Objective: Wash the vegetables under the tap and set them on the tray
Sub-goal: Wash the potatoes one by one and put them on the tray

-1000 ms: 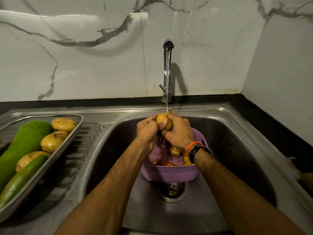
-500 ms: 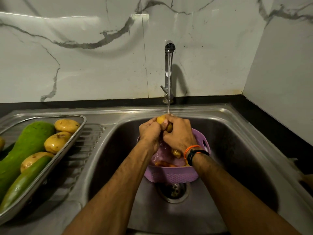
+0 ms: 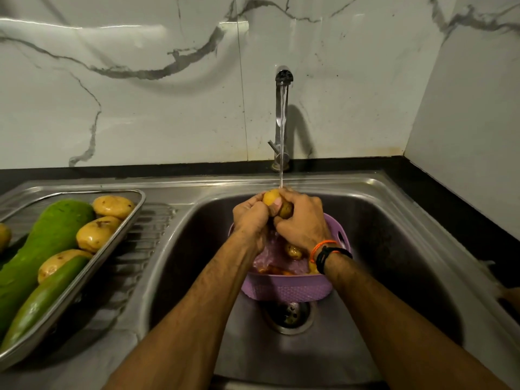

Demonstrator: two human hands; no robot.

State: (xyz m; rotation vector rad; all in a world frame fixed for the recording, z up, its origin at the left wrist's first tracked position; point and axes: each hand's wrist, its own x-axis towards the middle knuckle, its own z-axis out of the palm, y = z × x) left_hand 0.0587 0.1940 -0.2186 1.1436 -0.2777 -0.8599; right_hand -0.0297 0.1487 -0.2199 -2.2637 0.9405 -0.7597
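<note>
Both hands hold one yellow potato [image 3: 272, 199] under the running tap [image 3: 283, 80], above a purple basket [image 3: 287, 288] in the sink. My left hand [image 3: 250, 218] grips its left side. My right hand [image 3: 302, 220] curls round its right side, thumb across the front. Water lands on the potato's top. More potatoes [image 3: 293, 251] and something orange lie in the basket, partly hidden by my wrists. On the left, the steel tray [image 3: 112, 249] carries several potatoes [image 3: 94, 235] and two green gourds [image 3: 47, 243].
The tray stands on the ribbed drainboard [image 3: 143, 237] left of the sink basin [image 3: 394, 263]. The drain [image 3: 289, 316] shows below the basket. A black counter strip [image 3: 450, 209] runs along the marble wall at the back and right.
The hands stay at the potato under the stream with only slight shifts of the fingers. The camera view has drifted a little, so the tray shows more of its left side.
</note>
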